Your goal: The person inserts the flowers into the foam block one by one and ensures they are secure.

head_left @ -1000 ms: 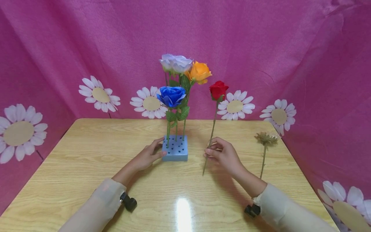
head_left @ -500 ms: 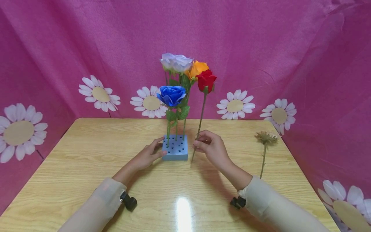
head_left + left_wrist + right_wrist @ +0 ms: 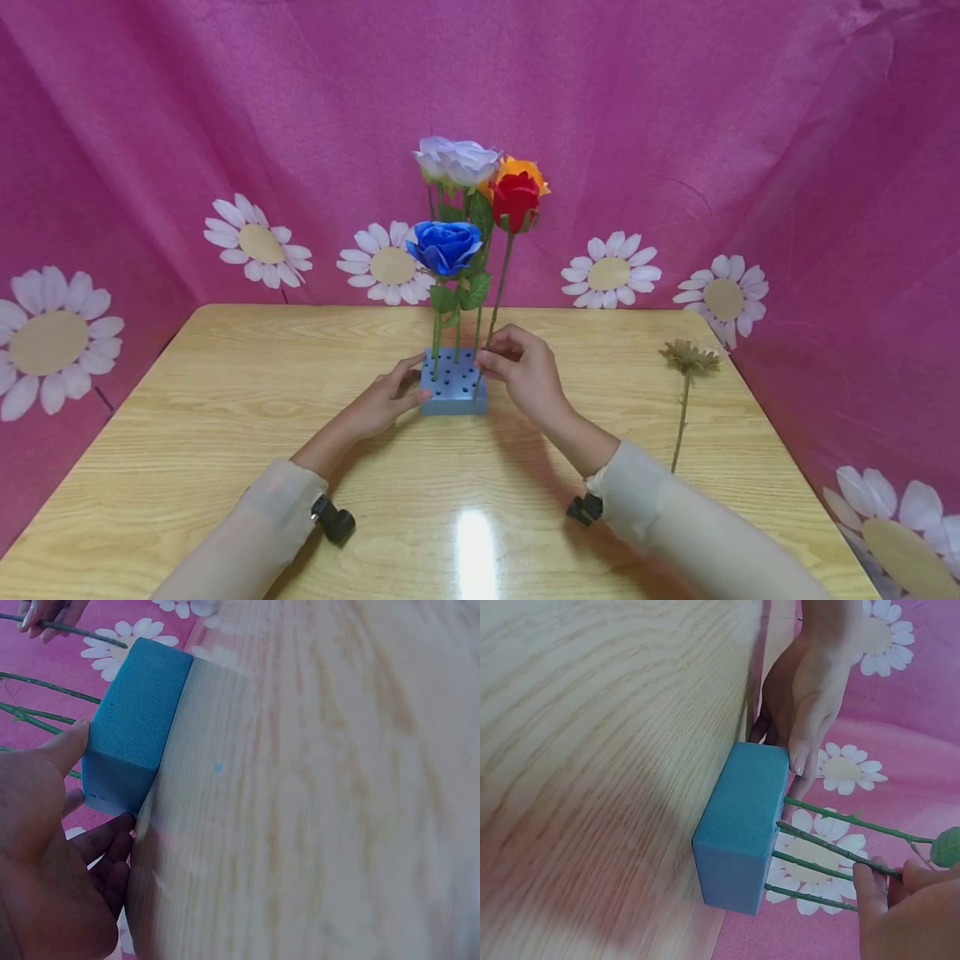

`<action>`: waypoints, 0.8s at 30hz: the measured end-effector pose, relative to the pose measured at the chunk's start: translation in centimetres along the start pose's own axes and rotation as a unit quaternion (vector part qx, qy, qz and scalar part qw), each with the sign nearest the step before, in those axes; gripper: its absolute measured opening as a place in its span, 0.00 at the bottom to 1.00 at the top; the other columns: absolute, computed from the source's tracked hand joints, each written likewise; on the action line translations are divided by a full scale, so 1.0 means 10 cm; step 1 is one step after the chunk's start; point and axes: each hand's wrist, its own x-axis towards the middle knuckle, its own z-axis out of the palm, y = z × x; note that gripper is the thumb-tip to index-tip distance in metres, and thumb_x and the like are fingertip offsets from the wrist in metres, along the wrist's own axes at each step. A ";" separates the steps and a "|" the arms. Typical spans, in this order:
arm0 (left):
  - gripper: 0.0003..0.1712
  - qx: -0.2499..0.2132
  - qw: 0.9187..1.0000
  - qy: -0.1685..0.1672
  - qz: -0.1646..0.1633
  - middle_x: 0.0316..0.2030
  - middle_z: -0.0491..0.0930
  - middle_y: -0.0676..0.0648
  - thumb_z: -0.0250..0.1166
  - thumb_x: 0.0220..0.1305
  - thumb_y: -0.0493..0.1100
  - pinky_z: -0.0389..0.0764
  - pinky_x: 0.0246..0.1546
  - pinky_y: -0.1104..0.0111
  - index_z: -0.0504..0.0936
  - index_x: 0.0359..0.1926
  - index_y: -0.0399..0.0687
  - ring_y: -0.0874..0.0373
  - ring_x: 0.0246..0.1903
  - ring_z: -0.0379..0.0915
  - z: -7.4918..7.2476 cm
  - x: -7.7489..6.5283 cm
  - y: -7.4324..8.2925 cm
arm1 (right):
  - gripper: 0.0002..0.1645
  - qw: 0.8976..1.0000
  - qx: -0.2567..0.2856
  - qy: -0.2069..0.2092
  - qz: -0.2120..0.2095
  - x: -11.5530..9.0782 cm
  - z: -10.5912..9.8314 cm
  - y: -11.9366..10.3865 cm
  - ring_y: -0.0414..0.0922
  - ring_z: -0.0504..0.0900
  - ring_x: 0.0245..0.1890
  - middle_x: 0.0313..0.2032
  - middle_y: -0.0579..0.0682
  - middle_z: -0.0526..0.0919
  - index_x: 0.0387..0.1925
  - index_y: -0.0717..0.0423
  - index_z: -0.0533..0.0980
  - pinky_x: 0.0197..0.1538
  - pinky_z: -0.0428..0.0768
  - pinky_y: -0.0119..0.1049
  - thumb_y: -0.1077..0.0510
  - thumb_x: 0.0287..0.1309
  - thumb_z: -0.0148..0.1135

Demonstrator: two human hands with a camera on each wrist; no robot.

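Observation:
A light blue block (image 3: 453, 406) with holes in its top stands on the table. A blue rose (image 3: 445, 247), pale lilac roses (image 3: 459, 162) and an orange rose (image 3: 534, 169) rise above it on green stems. My left hand (image 3: 378, 406) holds the block's left side, its thumb at the top edge in the left wrist view. My right hand (image 3: 528, 375) pinches the stem of a red rose (image 3: 516, 204), which leans slightly right. The stem's lower end meets the block's top near its right front. In the right wrist view, the pinched stem (image 3: 832, 847) reaches the block's holed face.
On the right of the wooden table (image 3: 225, 375) lies a brownish daisy-like flower (image 3: 690, 358) with a thin stem, partly behind the right sleeve. A pink cloth (image 3: 337, 108) printed with white daisies hangs behind and at both sides.
My right hand has carried the red rose leftward from beside the block to over its top, and the bloom now overlaps the orange rose. The left hand and block have stayed still.

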 end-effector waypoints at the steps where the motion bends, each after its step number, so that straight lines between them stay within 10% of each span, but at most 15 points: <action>1: 0.43 0.000 1.000 0.000 0.001 0.74 0.64 0.34 0.58 0.78 0.56 0.47 0.74 0.36 0.49 0.83 0.52 0.34 0.78 0.47 0.00 0.00 0.00 | 0.04 1.000 -0.002 0.001 -0.001 0.01 0.01 0.00 0.44 0.88 0.37 0.35 0.57 0.86 0.36 0.64 0.79 0.47 0.88 0.42 0.71 0.64 0.67; 24: 0.42 -0.002 1.000 0.002 0.005 0.74 0.65 0.33 0.58 0.78 0.55 0.48 0.74 0.36 0.50 0.82 0.51 0.34 0.77 0.48 0.00 0.00 -0.01 | 0.06 0.997 -0.063 0.037 -0.015 0.14 0.17 0.08 0.41 0.85 0.35 0.34 0.56 0.86 0.35 0.62 0.80 0.42 0.88 0.37 0.70 0.59 0.71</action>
